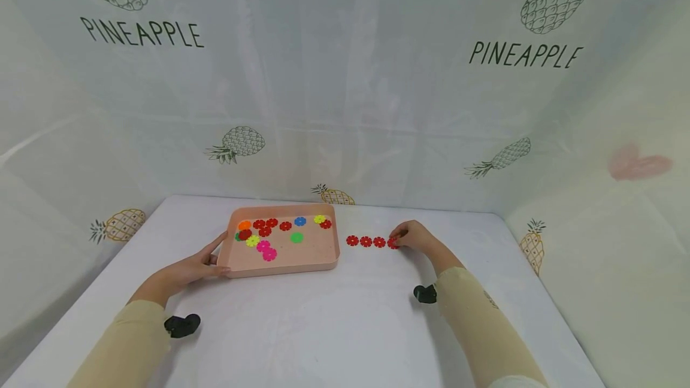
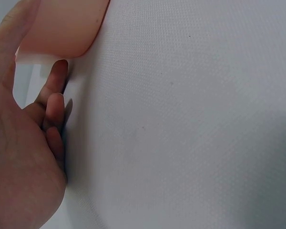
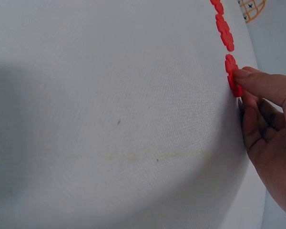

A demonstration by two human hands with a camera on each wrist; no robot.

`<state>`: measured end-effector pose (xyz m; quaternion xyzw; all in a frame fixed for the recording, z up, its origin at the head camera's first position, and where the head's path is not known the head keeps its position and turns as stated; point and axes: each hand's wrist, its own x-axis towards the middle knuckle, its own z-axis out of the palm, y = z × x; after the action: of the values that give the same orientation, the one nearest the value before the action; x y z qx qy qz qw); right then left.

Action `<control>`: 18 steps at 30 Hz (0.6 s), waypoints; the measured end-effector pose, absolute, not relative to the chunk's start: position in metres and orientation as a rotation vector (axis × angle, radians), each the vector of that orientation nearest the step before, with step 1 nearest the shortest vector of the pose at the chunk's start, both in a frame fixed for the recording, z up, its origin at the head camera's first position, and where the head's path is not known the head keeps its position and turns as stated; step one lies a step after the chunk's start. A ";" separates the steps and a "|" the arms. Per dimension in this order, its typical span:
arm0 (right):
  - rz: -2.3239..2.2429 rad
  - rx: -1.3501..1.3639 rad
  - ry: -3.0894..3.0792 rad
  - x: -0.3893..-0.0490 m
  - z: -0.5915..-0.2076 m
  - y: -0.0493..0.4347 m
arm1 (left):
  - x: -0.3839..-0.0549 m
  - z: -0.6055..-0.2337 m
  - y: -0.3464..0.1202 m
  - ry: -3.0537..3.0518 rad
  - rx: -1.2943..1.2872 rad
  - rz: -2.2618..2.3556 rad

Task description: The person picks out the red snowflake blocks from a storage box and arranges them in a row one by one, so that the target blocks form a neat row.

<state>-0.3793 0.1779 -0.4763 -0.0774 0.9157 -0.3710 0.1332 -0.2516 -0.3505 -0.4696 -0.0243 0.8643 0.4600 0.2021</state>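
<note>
Thumb and fingers together, the right hand (image 1: 417,237) pinches a red flower-shaped disc (image 1: 392,243) at its fingertips, ending a left-to-right row of red discs (image 1: 366,242). The left hand (image 1: 188,269), spread wide, touches the left end of a pink tray (image 1: 312,258), long axis sideways.

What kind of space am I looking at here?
Probably a curtained-off tabletop booth: pale pineapple-printed sheeting hangs behind and beside a table covered in white cloth, which bears a pink rectangular tray of bright flower-shaped pieces.
</note>
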 end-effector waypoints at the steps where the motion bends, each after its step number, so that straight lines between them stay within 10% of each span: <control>1: -1.075 -0.227 2.658 -0.379 -0.477 0.178 | -0.251 -0.469 -0.350 2.413 -0.066 1.286; 18: -1.160 -0.314 2.687 -0.377 -0.452 0.157 | -0.252 -0.470 -0.352 2.392 -0.086 1.294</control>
<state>-0.3773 0.1572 -0.4520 -0.1063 0.9084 -0.3922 0.0986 -0.2522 -0.3521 -0.4705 -0.0307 0.8597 0.4652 0.2087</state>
